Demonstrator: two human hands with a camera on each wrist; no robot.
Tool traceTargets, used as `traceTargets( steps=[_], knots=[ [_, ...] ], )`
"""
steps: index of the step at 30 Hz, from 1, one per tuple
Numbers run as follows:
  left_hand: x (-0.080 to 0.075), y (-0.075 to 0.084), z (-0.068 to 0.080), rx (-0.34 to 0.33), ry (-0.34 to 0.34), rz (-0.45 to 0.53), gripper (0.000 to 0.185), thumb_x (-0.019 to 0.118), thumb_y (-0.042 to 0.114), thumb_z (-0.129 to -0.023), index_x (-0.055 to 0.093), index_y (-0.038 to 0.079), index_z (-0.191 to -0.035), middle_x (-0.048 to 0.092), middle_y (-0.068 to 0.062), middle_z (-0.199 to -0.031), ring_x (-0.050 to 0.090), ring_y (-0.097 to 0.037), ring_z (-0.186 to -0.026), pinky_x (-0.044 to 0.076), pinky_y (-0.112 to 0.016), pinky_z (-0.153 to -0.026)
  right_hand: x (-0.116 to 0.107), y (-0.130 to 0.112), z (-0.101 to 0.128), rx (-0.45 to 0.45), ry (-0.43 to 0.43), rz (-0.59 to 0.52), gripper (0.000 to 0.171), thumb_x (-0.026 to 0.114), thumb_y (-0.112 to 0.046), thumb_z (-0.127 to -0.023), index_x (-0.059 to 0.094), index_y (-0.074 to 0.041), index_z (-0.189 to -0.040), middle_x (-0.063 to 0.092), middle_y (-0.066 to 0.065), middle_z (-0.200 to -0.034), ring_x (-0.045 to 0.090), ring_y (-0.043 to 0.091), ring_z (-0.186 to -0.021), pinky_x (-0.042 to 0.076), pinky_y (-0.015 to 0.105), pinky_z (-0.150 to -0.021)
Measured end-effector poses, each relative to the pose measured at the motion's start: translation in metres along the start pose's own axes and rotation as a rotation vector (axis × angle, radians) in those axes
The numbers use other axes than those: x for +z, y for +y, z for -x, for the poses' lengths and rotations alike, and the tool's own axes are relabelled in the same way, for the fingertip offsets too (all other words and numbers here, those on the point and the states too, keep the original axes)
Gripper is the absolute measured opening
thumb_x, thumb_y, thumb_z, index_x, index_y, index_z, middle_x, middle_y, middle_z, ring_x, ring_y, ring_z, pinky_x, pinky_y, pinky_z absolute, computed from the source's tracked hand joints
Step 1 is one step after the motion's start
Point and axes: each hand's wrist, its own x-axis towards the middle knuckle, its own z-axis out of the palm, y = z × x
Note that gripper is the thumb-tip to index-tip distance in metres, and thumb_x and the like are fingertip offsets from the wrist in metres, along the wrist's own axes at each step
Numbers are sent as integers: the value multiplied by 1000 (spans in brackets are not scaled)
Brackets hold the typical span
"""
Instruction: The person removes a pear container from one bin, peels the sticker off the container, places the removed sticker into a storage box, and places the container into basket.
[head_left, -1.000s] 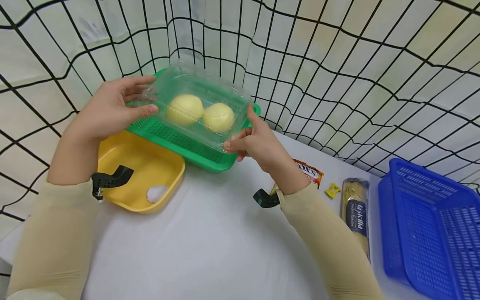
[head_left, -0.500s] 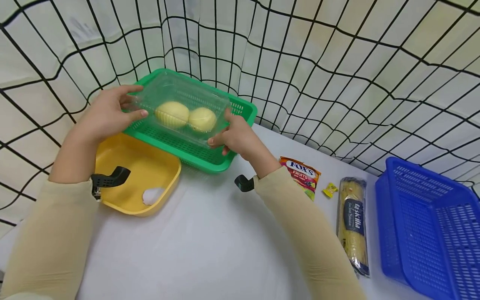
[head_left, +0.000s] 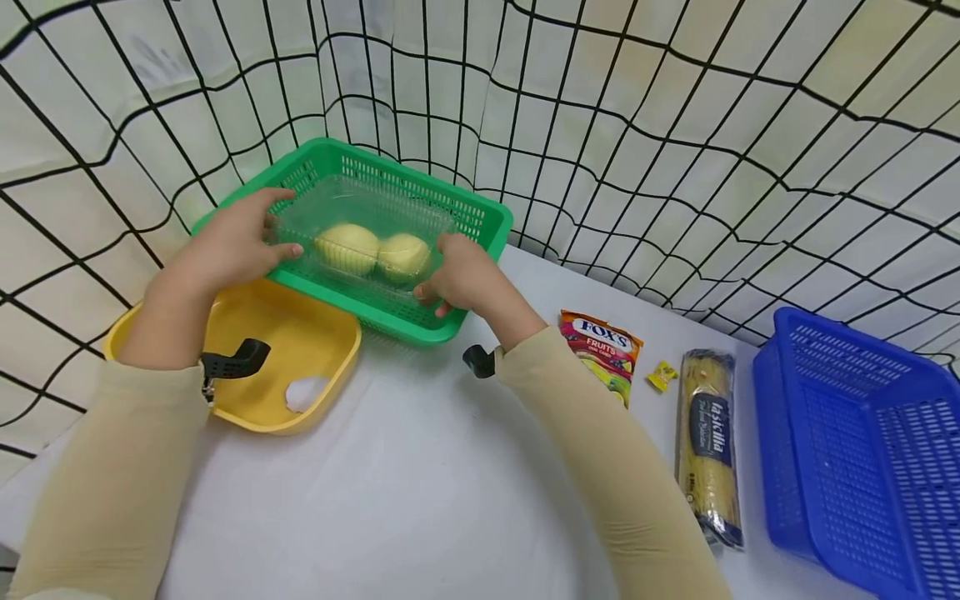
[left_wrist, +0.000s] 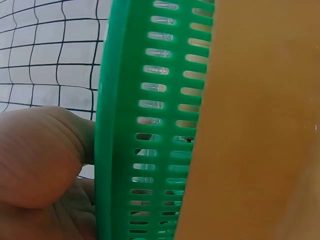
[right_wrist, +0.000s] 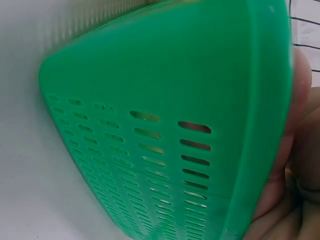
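Holding clear box (head_left: 360, 237) inside green basket (head_left: 480, 218), left hand (head_left: 228, 242), right hand (head_left: 465, 279)

Clear plastic clamshell box (head_left: 360, 229), lid closed, w/ two pale yellow round buns (head_left: 372, 251) side by side inside, sat level in green slotted basket (head_left: 480, 218), at back-left of table, next to netting.

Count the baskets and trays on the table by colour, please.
Green basket: 1
Yellow tray: 1
Blue basket: 1
Total: 3
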Motion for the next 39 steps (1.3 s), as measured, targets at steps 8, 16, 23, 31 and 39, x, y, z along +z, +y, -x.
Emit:
traceTargets(
  steps=[8, 16, 23, 31, 39],
  knots=[
    [2, 6, 1, 5, -31, -92, 76, 64, 18, -112, 22, 6, -174, 31, -35, -169, 40, -60, -144, 36, -80, -111, 5, -1, 0, -43, 19, 34, 99, 85, -15, -99, 20, -3, -173, 79, 11, -107, 75, 21, -62, 62, 28, -66],
    [1, 1, 2, 25, -45, -124, 72, 63, 21, -111, 28, 2, -171, 31, -35, -169, 37, -60, -147, 33, -79, -114, 23, -2, 3, -148, 108, 290, 83, 77, -21, -106, 29, -3, -171, 77, 14, -120, 75, 17, -73, 59, 27, -69],
    [-3, -3, 8, 28, -46, -166, 69, 57, 35, -113, 34, 0, -168, 39, -39, -162, 43, -60, -141, 37, -79, -110, 40, -5, 14, -272, 190, 513, 60, 66, -24, -112, 44, -6, -165, 71, 9, -90, 67, 21, -68, 56, 30, -65],
    [-9, 14, 19, 33, -13, -169, 73, 54, 45, -114, 34, 1, -169, 38, -34, -167, 38, -60, -147, 32, -80, -114, 43, 2, 28, -430, 272, 465, 41, 66, -21, -112, 61, -3, -149, 75, 9, -103, 70, 19, -84, 57, 28, -76],
    [-3, 68, 48, 136, 149, -194, 88, 59, 67, -105, 39, 10, -169, 41, -26, -169, 28, -60, -155, 25, -80, -120, 28, 33, 72, -503, 444, 316, 51, 64, -38, -113, 61, -6, -154, 67, 12, -145, 64, 27, -133, 56, 44, -108]
  ],
)
